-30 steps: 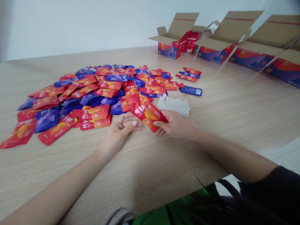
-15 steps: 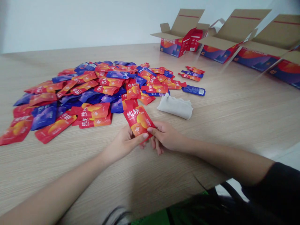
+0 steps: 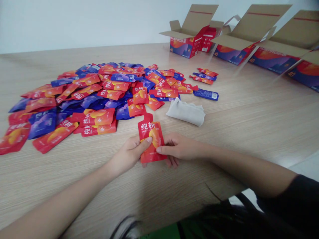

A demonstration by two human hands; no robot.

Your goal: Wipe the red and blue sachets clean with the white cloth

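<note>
I see left hand (image 3: 126, 156) and right hand (image 3: 181, 150) fingers pinching one pouch (image 3: 149, 131) — likely light, floppy, slick — best held by its edges.

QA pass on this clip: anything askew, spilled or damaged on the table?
Nothing damaged. Sachets lie in a loose overlapping heap, crumpled white cloth beside it; held red sachet looks intact.

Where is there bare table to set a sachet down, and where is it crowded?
Bare wood: right, between the folded cloth and the open boxes; along the near edge, below the left hand and right hand gripping a red sachet; behind the sachet pile. Crowded: that pile, left of centre.
</note>
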